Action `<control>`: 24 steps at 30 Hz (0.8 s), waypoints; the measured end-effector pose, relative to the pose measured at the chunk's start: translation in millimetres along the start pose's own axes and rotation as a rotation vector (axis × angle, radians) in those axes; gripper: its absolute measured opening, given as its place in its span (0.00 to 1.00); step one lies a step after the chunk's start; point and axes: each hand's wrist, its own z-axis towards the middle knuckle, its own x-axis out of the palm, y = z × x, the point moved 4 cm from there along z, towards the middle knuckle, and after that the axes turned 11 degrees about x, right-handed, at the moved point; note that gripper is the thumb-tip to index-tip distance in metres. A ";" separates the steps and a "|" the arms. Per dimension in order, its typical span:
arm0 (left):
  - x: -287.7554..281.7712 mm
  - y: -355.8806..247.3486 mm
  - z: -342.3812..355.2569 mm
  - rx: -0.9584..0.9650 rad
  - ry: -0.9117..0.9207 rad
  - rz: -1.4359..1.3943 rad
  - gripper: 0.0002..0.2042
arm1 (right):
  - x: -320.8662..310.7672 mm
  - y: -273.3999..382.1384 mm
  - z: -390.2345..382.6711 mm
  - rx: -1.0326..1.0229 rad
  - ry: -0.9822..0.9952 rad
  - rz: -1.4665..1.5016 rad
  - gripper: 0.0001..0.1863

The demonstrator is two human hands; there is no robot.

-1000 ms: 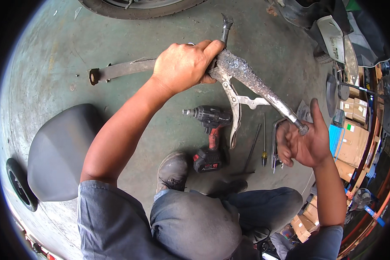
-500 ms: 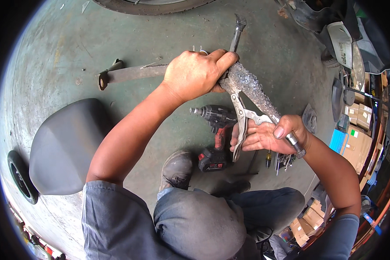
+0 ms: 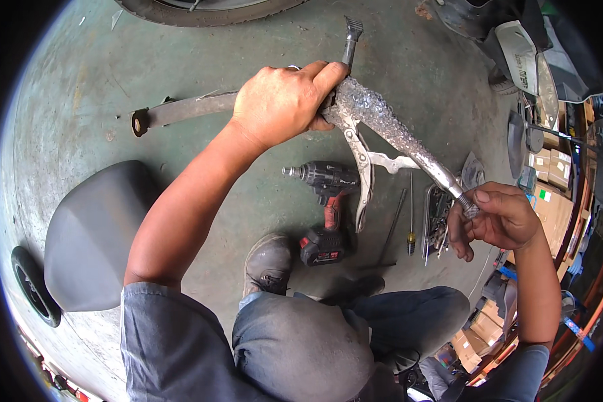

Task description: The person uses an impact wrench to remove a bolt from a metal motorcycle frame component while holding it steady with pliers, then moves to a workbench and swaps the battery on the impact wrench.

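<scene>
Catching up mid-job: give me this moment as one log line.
left hand: gripping pliers | right hand: at pliers' end knob | floor: power tool, screwdriver

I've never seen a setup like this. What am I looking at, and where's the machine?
There is no robot here: these are a person's two bare hands. The view comes from a wide fisheye camera worn on the head, looking down, so straight edges bend near the rim.

The left hand grips metal locking pliers with a rough, crusted handle. The right hand is at their knurled end screw; how firmly it holds, I cannot tell.

On the floor lie a cordless driver, a yellow-handled screwdriver and a gray molded piece. A long tube runs left from behind the left hand; whether it is held too is hidden.
</scene>
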 end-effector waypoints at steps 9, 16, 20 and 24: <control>2.1 8.6 1.9 -0.064 0.064 -0.048 0.32 | 46.0 29.7 -29.2 -0.362 -0.983 -0.718 0.15; -0.8 1.8 -0.6 -0.014 0.011 0.004 0.29 | 42.9 13.5 -17.9 -0.733 -0.935 -0.744 0.33; 1.0 -2.9 -5.5 0.021 0.011 -0.007 0.30 | 15.2 -16.7 43.3 -0.395 -0.004 0.381 0.53; 5.5 -11.0 -8.4 0.028 0.055 0.008 0.32 | 31.2 -39.0 102.4 -0.165 0.450 0.365 0.62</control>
